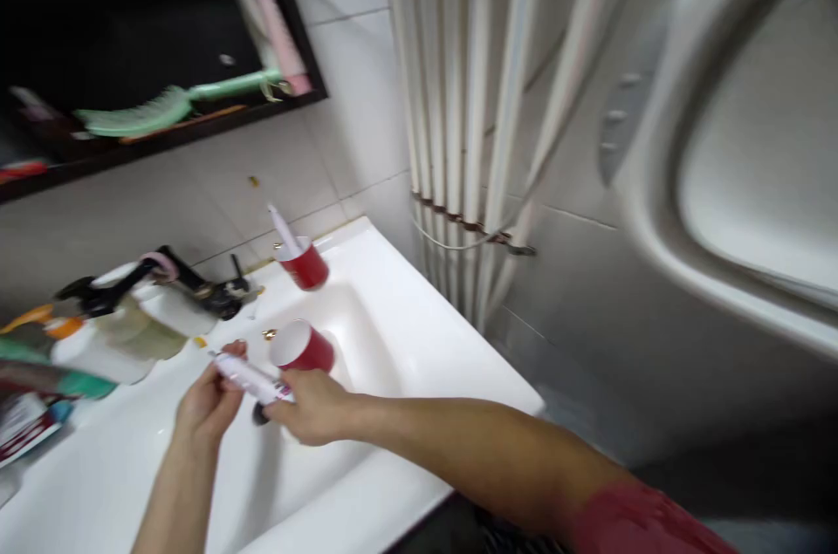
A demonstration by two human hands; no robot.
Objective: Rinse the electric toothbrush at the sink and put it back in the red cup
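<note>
Between my two hands is a slim white tube [252,377] with purple marks; motion blur hides its exact kind. My right hand [312,407] grips its marked lower end. At the narrow grey-tipped end, my left hand [208,404] has its fingers closed around the tube. Just behind my right hand, a red cup [314,351] with a white inside sits tilted in the basin of the white sink [432,345]. A second red cup [307,266] stands on the sink's back ledge, with a slim white stick-like thing [285,229] leaning in it.
A black faucet [189,275] and several bottles, including a white bottle [105,353], crowd the sink's left back edge. Above, a dark shelf [163,131] holds a green hairbrush [157,111]. White pipes [458,100] run up the corner, and a pale rounded appliance [661,179] stands right.
</note>
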